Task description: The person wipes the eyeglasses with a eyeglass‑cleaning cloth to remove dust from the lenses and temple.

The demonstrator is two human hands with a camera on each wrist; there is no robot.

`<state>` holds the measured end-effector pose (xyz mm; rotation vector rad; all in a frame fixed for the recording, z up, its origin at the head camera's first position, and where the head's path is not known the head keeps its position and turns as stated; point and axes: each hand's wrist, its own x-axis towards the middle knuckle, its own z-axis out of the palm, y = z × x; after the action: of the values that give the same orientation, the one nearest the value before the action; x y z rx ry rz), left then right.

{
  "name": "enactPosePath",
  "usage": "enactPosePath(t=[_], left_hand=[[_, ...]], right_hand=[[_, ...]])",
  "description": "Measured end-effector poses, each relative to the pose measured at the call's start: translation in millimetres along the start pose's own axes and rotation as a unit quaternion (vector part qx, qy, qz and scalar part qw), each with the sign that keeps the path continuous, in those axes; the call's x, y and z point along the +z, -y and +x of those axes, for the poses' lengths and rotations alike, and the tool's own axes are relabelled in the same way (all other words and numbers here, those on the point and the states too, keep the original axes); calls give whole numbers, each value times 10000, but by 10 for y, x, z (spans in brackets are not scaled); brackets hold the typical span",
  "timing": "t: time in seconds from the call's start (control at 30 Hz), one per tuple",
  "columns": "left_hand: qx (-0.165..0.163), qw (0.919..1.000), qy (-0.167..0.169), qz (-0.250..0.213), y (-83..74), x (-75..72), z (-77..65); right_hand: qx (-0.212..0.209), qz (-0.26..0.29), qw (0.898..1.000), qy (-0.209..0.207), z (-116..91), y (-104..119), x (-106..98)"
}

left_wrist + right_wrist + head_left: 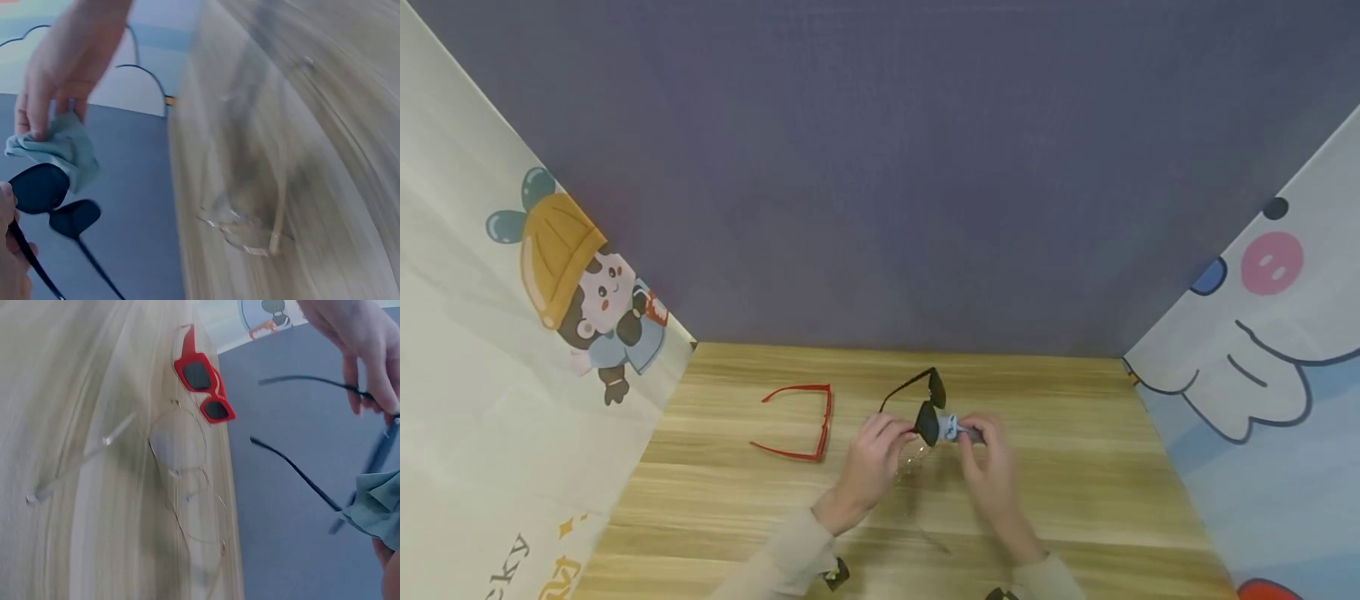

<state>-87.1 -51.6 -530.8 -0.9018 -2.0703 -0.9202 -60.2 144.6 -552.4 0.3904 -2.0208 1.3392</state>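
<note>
Black sunglasses (928,422) are held up over the wooden table, their temples pointing left in the head view. My left hand (870,461) pinches them near the hinge of one lens. In my right hand (991,468) is a pale blue-green cloth (62,147), gripped between thumb and fingers. The cloth (381,503) lies right at the edge of the nearer dark lens. Below the hands, thin-rimmed round glasses (205,470) rest on the table, partly hidden by my left hand in the head view.
Red-framed sunglasses (824,423) lie on the wooden table (1075,467) to the left, temples unfolded. A thin pale rod (81,464) shows near the round glasses. A grey-blue panel (895,183) stands behind, with printed cloth walls on both sides.
</note>
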Motion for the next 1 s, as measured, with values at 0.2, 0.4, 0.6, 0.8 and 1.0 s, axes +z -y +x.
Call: enactPosePath(t=[0.2,0.4,0.6,0.8,1.0], left_hand=[[-1217,9879,-366,-887,-92,28,78],[-2382,9613,-529,-1280,-161,25,116],[-3022,9330,-667,-1835,-199,26,152],[-3387,9078,-735,-2361,-227,46,164],[-3589,8883,-676,-2784,-244,73,149]], right_hand=[[72,429,9990,-43,-54,54,109],[461,555,9972,-209,-68,106,136],[589,467,9951,-649,-127,141,135],[-265,224,9978,-567,-172,114,188],[-324,578,9978,20,-193,109,277]])
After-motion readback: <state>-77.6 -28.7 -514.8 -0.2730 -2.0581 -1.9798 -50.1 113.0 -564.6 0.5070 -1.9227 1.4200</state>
